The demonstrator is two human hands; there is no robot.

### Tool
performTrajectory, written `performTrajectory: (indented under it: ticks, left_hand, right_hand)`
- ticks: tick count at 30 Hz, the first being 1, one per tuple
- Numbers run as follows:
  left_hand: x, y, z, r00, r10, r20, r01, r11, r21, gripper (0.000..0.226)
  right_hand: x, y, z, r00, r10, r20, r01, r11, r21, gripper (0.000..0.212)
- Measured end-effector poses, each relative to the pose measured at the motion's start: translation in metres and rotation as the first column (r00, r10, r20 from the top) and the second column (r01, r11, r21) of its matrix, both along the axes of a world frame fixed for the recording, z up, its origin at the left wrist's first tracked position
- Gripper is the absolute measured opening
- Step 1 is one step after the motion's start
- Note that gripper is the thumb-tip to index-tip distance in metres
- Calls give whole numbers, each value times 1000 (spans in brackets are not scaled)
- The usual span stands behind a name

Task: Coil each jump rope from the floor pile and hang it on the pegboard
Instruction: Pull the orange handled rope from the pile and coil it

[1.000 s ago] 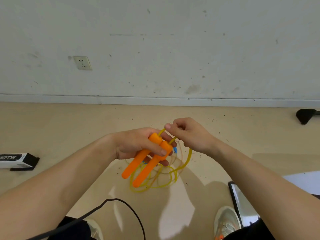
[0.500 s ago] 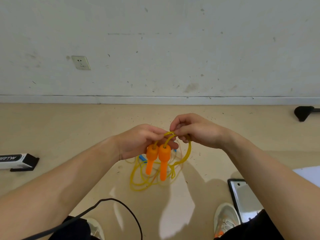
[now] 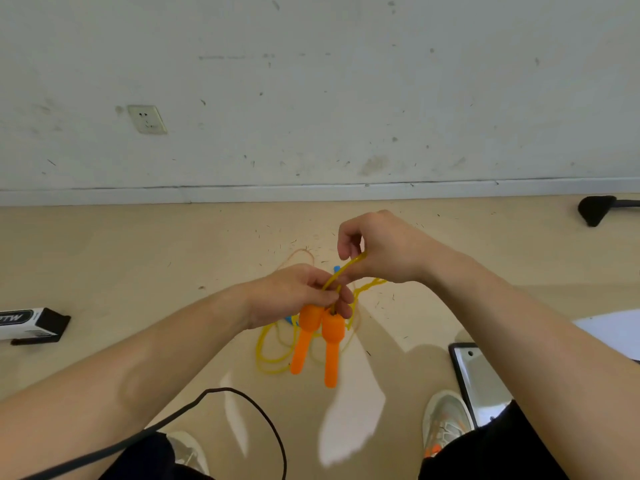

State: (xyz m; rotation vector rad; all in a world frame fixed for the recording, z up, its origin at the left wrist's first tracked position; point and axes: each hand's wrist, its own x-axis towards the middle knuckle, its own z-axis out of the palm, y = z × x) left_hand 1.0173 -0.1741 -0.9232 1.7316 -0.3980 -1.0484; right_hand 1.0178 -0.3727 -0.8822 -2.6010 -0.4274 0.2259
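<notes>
Cord point(image 3: 346, 268) between right hand point(image 3: 384, 251) (higher) and left hand point(image 3: 294, 292) atop handles point(image 3: 332, 341)

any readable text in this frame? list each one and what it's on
"PTW": white letters on the black band of the box on the floor at the left. The first letter is uncertain and the frame edge cuts the word off.
Nothing readable on the orange handles, yellow rope, wall socket or shoe.
</notes>
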Motion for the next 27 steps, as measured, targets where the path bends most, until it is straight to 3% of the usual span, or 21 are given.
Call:
performTrajectory:
  ticks: [3,5,8,11,14,16,21,25,27]
  left_hand:
    - [-1,1,-1,1000,-2,-20,2,1000,3,23]
    - [0,2,-2,1000,24,-15,-24,1000,-3,30]
    - [2,3,1,998,63,11,-63,996,-65,33]
    - [4,5,13,995,96,-39,-101,980,-173,27]
    - [7,7,23,976,193,-101,-212,947,-243,25]
    - [9,8,24,954,281,-108,-300,913,-275,30]
    - [9,5,14,866,485,-120,-495,798,-343,29]
    - [14,8,12,772,621,-136,-625,704,-337,25]
    - [17,11,12,732,673,-110,-670,680,-299,25]
  right_hand:
    - [0,-7,-2,996,17,-84,-27,993,-119,31]
    - [1,-10,-3,985,21,-172,-33,997,-68,35]
    - [3,-18,-5,962,-35,-269,101,967,233,35]
    - [4,-25,-16,929,-30,-369,237,812,533,27]
    - [2,-19,-32,903,-3,-429,323,662,676,21]
    - [-1,-7,-40,885,-45,-463,385,631,674,28]
    - [-12,29,-61,856,-208,-474,481,659,578,41]
    - [-15,36,-70,872,-272,-407,456,755,471,32]
    - [-15,36,-70,929,-293,-228,361,855,372,23]
